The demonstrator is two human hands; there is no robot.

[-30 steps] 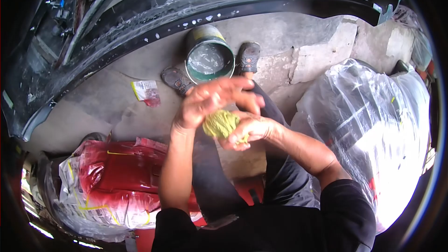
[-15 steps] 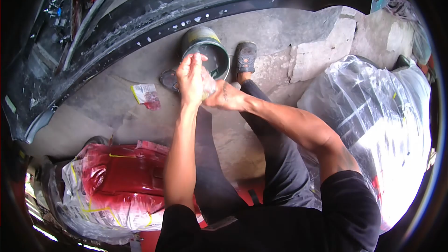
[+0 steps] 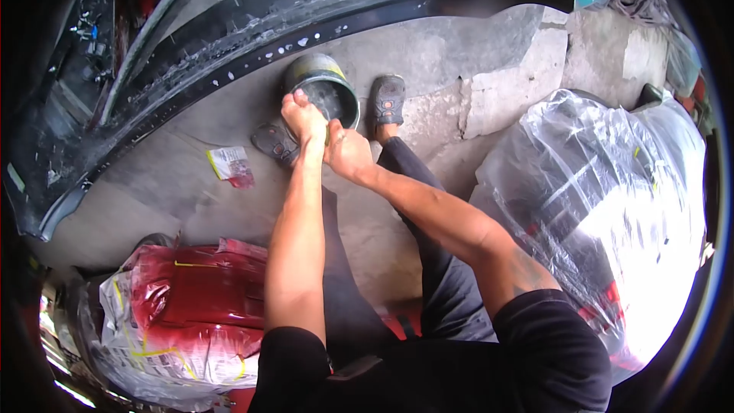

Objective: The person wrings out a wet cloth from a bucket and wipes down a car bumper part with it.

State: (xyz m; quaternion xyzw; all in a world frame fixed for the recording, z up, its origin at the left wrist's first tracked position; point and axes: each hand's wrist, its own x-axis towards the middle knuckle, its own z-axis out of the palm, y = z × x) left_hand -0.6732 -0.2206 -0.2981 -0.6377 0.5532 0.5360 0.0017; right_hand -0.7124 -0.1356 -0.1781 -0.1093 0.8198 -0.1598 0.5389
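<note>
My left hand point(image 3: 304, 117) is closed, fingers curled, in front of the mouth of a bucket point(image 3: 312, 66). Close beside its wrist, my right hand point(image 3: 350, 154) is closed too, thumb side up. A small yellowish edge shows between the two hands, but what they hold is mostly hidden by the fingers. The bucket is dark inside, with a yellow band on its outside, and stands on the concrete floor between my feet. Some dark contents show inside it.
A long black car bumper point(image 3: 367, 21) arches across the far side. A red-painted part point(image 3: 214, 287) masked with newspaper sits at lower left, and a plastic-covered bulk point(image 3: 566, 183) at right. A red-stained paper scrap point(image 3: 230, 164) lies left of my shoe point(image 3: 389, 99).
My right hand has closed up and turned, hiding the pale, translucent stuff seen between my hands. My left fingers have curled from upright. The whole view has shifted slightly.
</note>
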